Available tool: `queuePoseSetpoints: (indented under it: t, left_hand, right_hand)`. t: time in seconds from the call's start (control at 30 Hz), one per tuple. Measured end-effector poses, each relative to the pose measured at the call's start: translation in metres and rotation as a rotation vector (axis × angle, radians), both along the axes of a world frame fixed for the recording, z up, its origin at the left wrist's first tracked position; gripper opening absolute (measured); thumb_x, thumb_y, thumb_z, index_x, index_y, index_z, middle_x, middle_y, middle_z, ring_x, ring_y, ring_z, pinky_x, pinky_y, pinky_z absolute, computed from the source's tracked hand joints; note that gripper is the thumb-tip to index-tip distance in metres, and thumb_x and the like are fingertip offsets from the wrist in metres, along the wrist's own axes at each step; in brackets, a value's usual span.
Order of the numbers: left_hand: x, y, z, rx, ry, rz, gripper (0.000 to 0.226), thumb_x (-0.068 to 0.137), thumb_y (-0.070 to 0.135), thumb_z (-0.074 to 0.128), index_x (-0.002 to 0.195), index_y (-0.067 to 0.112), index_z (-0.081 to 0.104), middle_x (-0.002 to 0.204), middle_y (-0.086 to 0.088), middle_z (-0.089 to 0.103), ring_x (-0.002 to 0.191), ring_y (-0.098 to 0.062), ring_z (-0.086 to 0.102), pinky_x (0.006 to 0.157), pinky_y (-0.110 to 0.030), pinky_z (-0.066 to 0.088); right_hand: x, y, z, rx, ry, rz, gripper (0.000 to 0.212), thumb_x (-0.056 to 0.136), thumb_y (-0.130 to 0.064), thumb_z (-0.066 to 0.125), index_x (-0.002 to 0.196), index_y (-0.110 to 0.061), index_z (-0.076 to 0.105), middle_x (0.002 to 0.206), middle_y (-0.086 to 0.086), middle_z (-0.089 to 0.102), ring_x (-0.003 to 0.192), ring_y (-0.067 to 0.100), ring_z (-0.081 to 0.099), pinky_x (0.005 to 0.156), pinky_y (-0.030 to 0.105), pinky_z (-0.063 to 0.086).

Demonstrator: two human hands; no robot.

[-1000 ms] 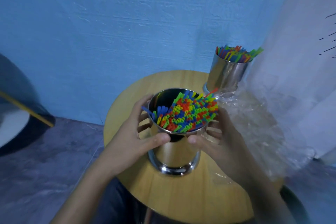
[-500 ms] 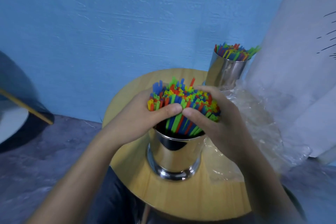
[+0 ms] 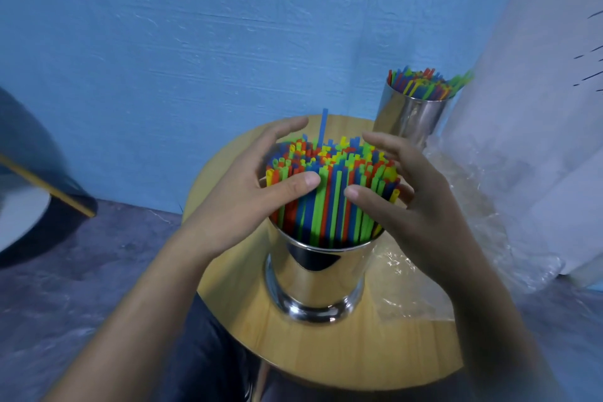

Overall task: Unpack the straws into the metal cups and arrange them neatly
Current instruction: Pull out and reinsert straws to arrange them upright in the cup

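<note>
- The straws (image 3: 329, 179) stand upright in the near cup (image 3: 316, 274), a tight bundle of red, blue, green and yellow, with their upper halves well clear of the rim.
- I see one blue straw (image 3: 323, 127) poking up higher than the rest, at the back of the bundle.
- The left hand (image 3: 248, 192) grasps the bundle from its left side: thumb pressed on the front, fingers curled round the back.
- The right hand (image 3: 408, 202) grasps it from the right side in the same way, thumb on the front, fingers arched over the tops.
- The two thumbs sit near each other, not touching.
- The cup stands on a round wooden table (image 3: 326, 356), near the middle.
- A far cup (image 3: 411, 117) sits at the table's back right edge, also full of coloured straws, which I see leaning right.
- Clear plastic wrap (image 3: 473, 222) lies crumpled on the right of the table, between the two cups and spilling over the edge.
- Behind is a blue wall (image 3: 228, 26); a white curtain (image 3: 538, 108) hangs at the right.
</note>
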State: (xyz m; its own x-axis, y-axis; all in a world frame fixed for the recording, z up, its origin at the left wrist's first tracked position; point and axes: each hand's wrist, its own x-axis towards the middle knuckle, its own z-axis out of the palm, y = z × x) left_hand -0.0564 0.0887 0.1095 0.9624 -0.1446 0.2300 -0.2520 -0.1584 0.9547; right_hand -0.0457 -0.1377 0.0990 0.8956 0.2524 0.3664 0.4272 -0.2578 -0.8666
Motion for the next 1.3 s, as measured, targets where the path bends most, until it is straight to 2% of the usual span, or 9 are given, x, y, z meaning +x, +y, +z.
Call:
queuePoseSetpoints:
  t: [0.2,0.37,0.5,0.57,0.77,0.9,1.13,1.23,1.3]
  left_hand:
    - [0.001,-0.003,0.001,0.072,-0.018,0.015,0.055,0.086,0.027,0.076,0.137,0.036,0.058,0.128,0.011,0.068,0.112,-0.006,0.070,0.090,-0.025,0.059]
    - [0.004,-0.006,0.004,0.129,-0.057,0.040,0.046,0.083,0.028,0.078,0.127,0.036,0.066,0.120,0.017,0.072,0.110,-0.003,0.069,0.096,-0.028,0.057]
    - [0.003,-0.008,0.003,0.171,-0.096,0.040,0.054,0.080,0.036,0.084,0.130,0.038,0.063,0.126,0.017,0.068,0.117,-0.004,0.065,0.100,-0.035,0.056]
    - [0.002,-0.008,0.003,0.208,-0.150,0.073,0.056,0.080,0.039,0.083,0.131,0.039,0.062,0.129,0.015,0.064,0.122,-0.007,0.062,0.103,-0.041,0.053]
    - [0.003,-0.008,0.008,0.322,-0.300,0.123,0.034,0.083,0.038,0.077,0.116,0.032,0.073,0.128,0.016,0.064,0.126,-0.001,0.056,0.107,-0.030,0.046]
    - [0.005,-0.007,0.004,0.360,-0.304,0.129,0.031,0.084,0.035,0.075,0.115,0.031,0.074,0.129,0.017,0.064,0.126,0.001,0.056,0.107,-0.031,0.046]
    - [0.002,0.000,-0.001,0.265,-0.135,0.185,0.064,0.074,0.056,0.079,0.132,0.047,0.055,0.135,0.023,0.059,0.126,-0.005,0.059,0.104,-0.042,0.052]
    - [0.000,0.002,-0.002,0.238,-0.080,0.227,0.061,0.072,0.061,0.077,0.128,0.045,0.059,0.126,0.021,0.065,0.119,0.002,0.061,0.101,-0.036,0.054]
    - [0.002,-0.001,-0.001,0.187,-0.056,0.233,0.042,0.083,0.047,0.080,0.122,0.037,0.067,0.117,0.016,0.071,0.111,0.001,0.066,0.095,-0.034,0.057]
  right_hand:
    - [-0.006,-0.017,-0.008,-0.085,-0.073,-0.089,0.065,0.083,-0.057,0.075,0.139,-0.035,0.051,0.126,-0.025,0.060,0.120,0.004,0.060,0.089,0.025,0.057]
    - [-0.008,-0.020,-0.009,-0.050,-0.081,-0.145,0.041,0.081,-0.053,0.078,0.111,-0.032,0.060,0.096,-0.009,0.067,0.087,0.014,0.066,0.071,0.034,0.059]
    - [-0.002,-0.017,-0.008,-0.004,-0.075,-0.122,0.019,0.088,-0.028,0.081,0.103,-0.027,0.069,0.081,-0.003,0.067,0.076,0.020,0.065,0.073,0.047,0.057]
    - [0.001,-0.015,-0.007,-0.010,-0.082,-0.108,0.019,0.089,-0.023,0.081,0.104,-0.029,0.072,0.081,-0.001,0.067,0.076,0.021,0.064,0.073,0.043,0.056]
    - [0.003,-0.012,-0.004,-0.007,-0.097,-0.108,0.024,0.089,-0.016,0.077,0.104,-0.035,0.073,0.075,-0.005,0.066,0.071,0.019,0.058,0.068,0.031,0.052]
    - [0.003,-0.011,-0.003,-0.016,-0.098,-0.127,0.022,0.087,-0.022,0.076,0.103,-0.035,0.069,0.078,-0.004,0.069,0.071,0.014,0.058,0.068,0.032,0.051]
    - [-0.002,-0.013,0.005,-0.073,-0.166,-0.204,0.014,0.094,-0.036,0.071,0.108,-0.037,0.069,0.094,-0.012,0.068,0.078,0.012,0.064,0.063,0.021,0.050]
    - [0.002,-0.010,0.009,-0.106,-0.210,-0.232,0.020,0.094,-0.047,0.065,0.109,-0.035,0.069,0.108,-0.013,0.068,0.098,0.011,0.066,0.076,0.033,0.057]
    - [0.005,-0.007,0.012,-0.152,-0.222,-0.197,0.036,0.093,-0.054,0.062,0.120,-0.033,0.067,0.122,-0.016,0.066,0.116,0.007,0.063,0.091,0.038,0.056]
